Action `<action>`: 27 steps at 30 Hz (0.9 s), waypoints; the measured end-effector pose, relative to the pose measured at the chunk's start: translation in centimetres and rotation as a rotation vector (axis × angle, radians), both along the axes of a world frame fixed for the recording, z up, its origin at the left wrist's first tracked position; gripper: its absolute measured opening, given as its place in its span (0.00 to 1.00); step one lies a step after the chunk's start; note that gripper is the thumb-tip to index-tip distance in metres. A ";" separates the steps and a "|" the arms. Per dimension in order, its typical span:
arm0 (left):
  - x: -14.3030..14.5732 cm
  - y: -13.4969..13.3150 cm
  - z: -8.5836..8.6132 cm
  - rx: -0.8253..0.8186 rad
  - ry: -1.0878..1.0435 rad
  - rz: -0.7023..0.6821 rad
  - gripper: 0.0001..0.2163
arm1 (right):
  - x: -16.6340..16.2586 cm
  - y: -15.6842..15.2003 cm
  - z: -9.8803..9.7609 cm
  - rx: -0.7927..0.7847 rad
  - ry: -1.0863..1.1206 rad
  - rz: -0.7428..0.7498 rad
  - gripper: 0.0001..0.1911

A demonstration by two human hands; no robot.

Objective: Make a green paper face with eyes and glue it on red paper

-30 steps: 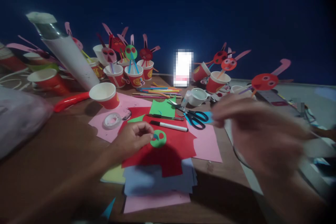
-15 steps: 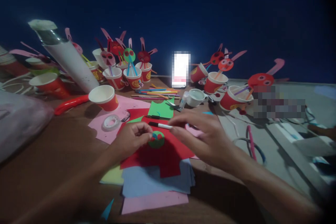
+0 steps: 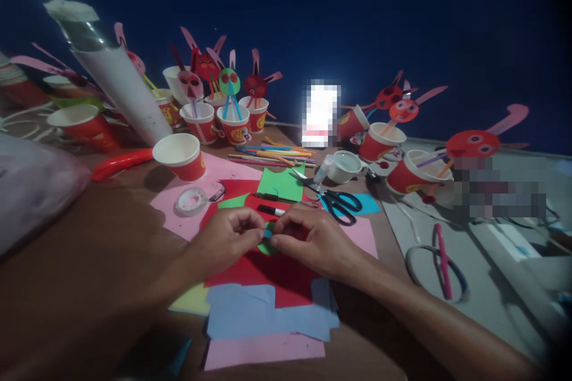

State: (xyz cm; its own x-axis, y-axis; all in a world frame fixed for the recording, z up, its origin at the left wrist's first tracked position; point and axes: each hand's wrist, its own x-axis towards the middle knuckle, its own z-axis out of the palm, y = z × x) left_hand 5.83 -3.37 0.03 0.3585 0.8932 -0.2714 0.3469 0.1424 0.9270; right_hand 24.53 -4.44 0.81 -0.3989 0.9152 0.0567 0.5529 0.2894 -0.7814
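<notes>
Between the fingertips of both hands is a small blue paper piece (image 3: 268,234). My left hand (image 3: 230,235) pinches it from the left, and my right hand (image 3: 310,241) closes on it from the right. Just beneath lies a green paper circle (image 3: 267,246), largely covered by my fingers; it rests on red paper (image 3: 250,271). Behind my hands are a black-and-white marker (image 3: 271,210), partly hidden by the right hand, and a black pen (image 3: 272,197). Black-handled scissors (image 3: 342,202) lie beyond the right hand, on blue paper (image 3: 369,203).
A tape roll (image 3: 191,202) and a paper cup (image 3: 179,158) stand on pink paper at left. Cups with paper rabbit heads (image 3: 229,81) line the back. Straws (image 3: 277,152), a white cup (image 3: 344,166) and a lit phone (image 3: 320,114) are further off. Blue-grey sheets (image 3: 241,312) lie in front.
My right hand has moved left and down to meet the left hand, its fingers now closed at the blue piece. The scissors now show fully. The view has shifted slightly.
</notes>
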 end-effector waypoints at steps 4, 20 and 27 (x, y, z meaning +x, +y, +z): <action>0.0 -0.2 0.1 -0.032 -0.023 0.016 0.05 | -0.4 -0.1 -0.7 -0.043 0.028 -0.008 0.04; -1.1 0.0 0.8 0.022 0.018 0.075 0.08 | 0.2 0.5 -0.6 -0.545 0.318 -0.033 0.10; -1.5 -1.0 0.4 0.339 0.296 -0.102 0.09 | 0.7 0.4 -0.3 -0.524 0.163 -0.031 0.09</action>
